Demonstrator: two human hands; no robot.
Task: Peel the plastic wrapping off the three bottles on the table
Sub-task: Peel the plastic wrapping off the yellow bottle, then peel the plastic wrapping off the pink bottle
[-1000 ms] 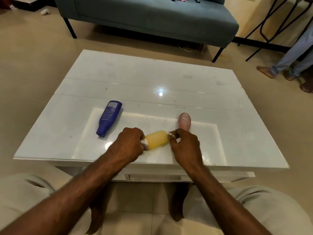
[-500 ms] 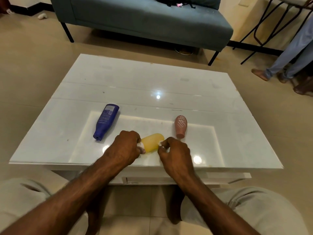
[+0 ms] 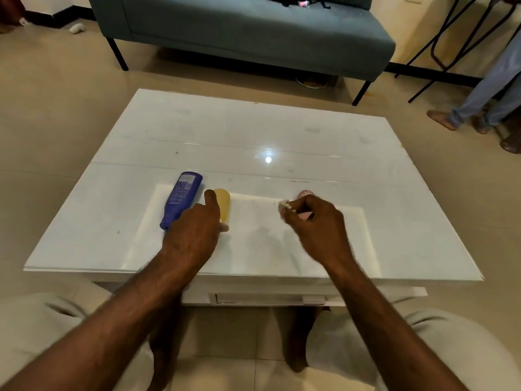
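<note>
On the white glass table [image 3: 253, 131] a blue bottle [image 3: 181, 198] lies near the left. Right beside it lies a yellow bottle [image 3: 224, 204], its length pointing away from me. My left hand [image 3: 194, 235] grips the near end of the yellow bottle, index finger stretched along its left side. My right hand [image 3: 315, 230] is closed over a pink bottle [image 3: 305, 194], hiding most of it. A small crumpled scrap of whitish plastic wrapping [image 3: 284, 206] is pinched in that hand's fingertips. Whether the right hand also touches the pink bottle cannot be told.
A grey-blue sofa [image 3: 253, 29] stands beyond the table. Another person's legs [image 3: 479, 94] and black metal stool legs [image 3: 451, 38] are at the far right. My knees sit just below the table's near edge [image 3: 253, 273].
My left hand has swung the yellow bottle leftward and turned it lengthwise beside the blue bottle. My right hand has moved right with a scrap of wrapping, over the pink bottle.
</note>
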